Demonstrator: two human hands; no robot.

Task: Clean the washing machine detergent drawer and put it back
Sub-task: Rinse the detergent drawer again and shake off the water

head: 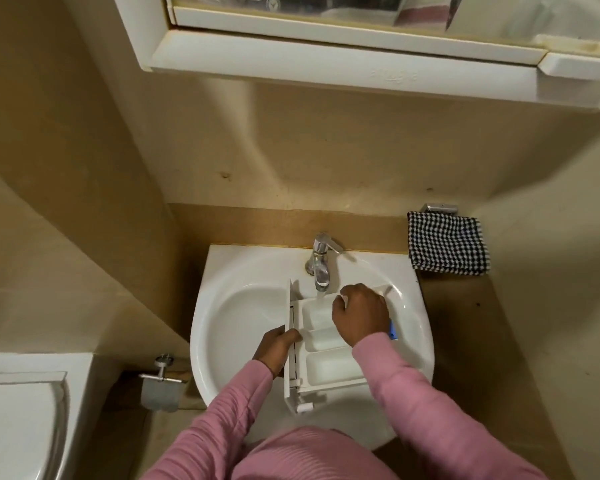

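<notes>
Fingers (340, 303) of right hand (359, 315) curl down, tips hidden, over drawer (329, 370).

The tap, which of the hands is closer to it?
Right. The right hand is over the drawer, just below and right of the tap spout. The left hand grips the drawer's front panel lower down, further from the tap.

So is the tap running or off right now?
Running. A thin stream of water falls from the tap into the detergent drawer held over the sink.
</notes>
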